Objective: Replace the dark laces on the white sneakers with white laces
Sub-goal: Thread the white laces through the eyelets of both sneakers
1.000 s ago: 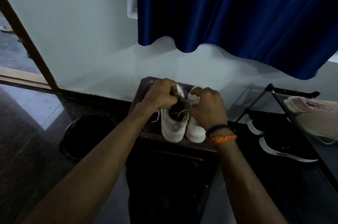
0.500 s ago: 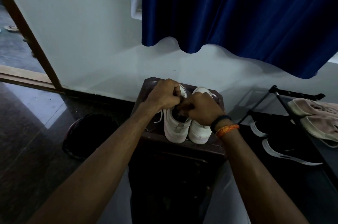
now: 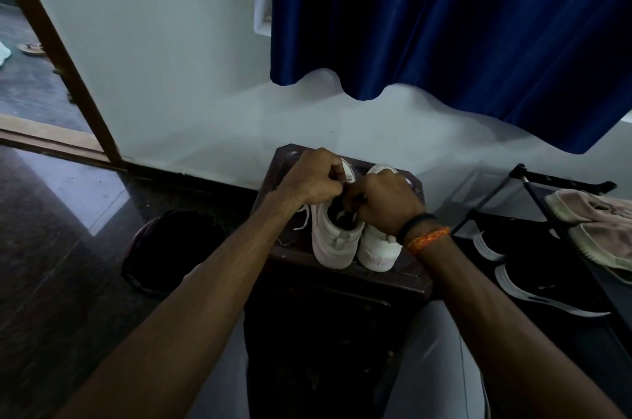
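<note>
Two white sneakers stand side by side, heels toward me, on a dark brown stool (image 3: 386, 276). My left hand (image 3: 313, 177) and my right hand (image 3: 384, 198) are curled together over the lace area of the left sneaker (image 3: 333, 239), fingers pinching there; what they pinch is hidden by the knuckles. The right sneaker (image 3: 378, 247) stands untouched beside it, partly covered by my right wrist. A white lace (image 3: 302, 218) hangs at the left side of the left sneaker.
A black shoe rack (image 3: 533, 186) at the right holds black sneakers (image 3: 543, 285) and pinkish shoes (image 3: 595, 217). A dark round object (image 3: 171, 247) lies on the floor left of the stool. A blue curtain (image 3: 444, 25) hangs above; a doorway opens at far left.
My right hand has moved left from the right sneaker to the left sneaker's lace area, meeting my left hand there. The sneakers have stayed in place.
</note>
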The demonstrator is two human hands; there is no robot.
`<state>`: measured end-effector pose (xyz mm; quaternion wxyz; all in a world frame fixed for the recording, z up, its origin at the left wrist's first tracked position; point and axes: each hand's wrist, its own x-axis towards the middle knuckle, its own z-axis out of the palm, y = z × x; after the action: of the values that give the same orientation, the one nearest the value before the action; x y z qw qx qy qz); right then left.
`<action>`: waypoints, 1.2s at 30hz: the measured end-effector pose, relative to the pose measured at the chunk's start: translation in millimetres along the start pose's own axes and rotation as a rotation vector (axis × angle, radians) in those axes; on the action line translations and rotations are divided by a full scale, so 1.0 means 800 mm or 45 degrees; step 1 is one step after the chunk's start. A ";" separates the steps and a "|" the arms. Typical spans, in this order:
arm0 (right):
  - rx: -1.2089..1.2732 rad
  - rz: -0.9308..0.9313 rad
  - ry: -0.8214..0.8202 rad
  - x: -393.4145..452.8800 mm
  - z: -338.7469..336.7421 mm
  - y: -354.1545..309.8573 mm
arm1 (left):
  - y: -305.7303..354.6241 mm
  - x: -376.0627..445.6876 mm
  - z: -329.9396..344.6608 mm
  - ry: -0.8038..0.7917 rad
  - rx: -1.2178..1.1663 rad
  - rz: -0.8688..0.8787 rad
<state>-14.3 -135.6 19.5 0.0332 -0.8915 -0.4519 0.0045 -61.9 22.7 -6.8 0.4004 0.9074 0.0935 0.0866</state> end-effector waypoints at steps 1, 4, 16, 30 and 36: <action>0.056 -0.004 -0.010 -0.003 -0.004 0.004 | 0.000 0.000 0.000 0.002 0.003 -0.003; 0.234 0.027 -0.013 -0.009 -0.025 0.012 | -0.001 0.002 0.000 0.002 -0.009 -0.014; -0.217 0.015 -0.747 -0.019 -0.016 -0.035 | -0.001 0.000 0.001 0.013 -0.042 0.005; -0.224 0.123 0.146 -0.013 -0.015 -0.018 | 0.004 0.000 0.004 0.007 0.107 0.035; -0.099 0.101 -0.019 0.004 -0.019 0.003 | 0.004 -0.001 0.004 0.010 0.098 0.003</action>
<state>-10.0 -135.6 34.5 -0.0052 -0.9092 -0.4162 -0.0053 -61.4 18.2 -6.4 0.3648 0.9219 0.0971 0.0870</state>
